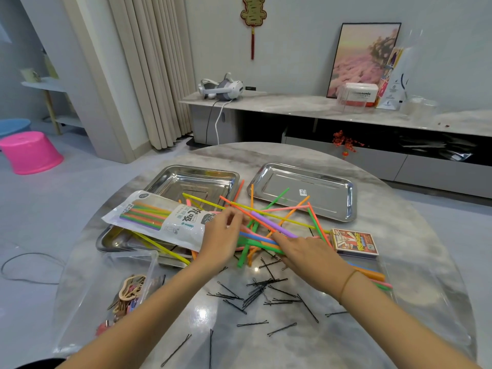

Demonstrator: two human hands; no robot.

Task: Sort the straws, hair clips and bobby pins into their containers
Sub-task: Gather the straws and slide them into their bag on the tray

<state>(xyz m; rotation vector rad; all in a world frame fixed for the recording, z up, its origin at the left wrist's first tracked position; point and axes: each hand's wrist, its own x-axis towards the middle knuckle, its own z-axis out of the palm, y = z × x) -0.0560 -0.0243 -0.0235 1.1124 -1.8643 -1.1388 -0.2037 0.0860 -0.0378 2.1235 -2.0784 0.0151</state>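
The straws (266, 225) are in a loose, crisscrossed heap at the middle of the round worktop (399, 209) — orange, green, yellow, pink, blue and one fat purple one on top. The left hand (221, 235) is at the heap's left edge, fingertips curled in and pinching the end of an orange straw. The right hand (306, 249) lies on the heap from the near right, fingers stretched out flat across the straws and gripping nothing, with a thin band on its wrist.

Just nearer than the heap, the bobby pins (255, 288) are scattered black across the marble, some bunched, some apart toward the near edge. On the near left the hair clips (130, 291) sit piled inside a clear box (151, 265).

Left of the heap a straw packet (165, 219) lies tilted, part full, its near end resting over a steel tray (111, 241). Behind it is a second steel tray (191, 179), and across on the right a third tray (306, 193), a few straw tips reaching over its near rim. A small printed box (355, 243) sits just right of the heap — and beyond the right wrist a few more straws lie side by side.
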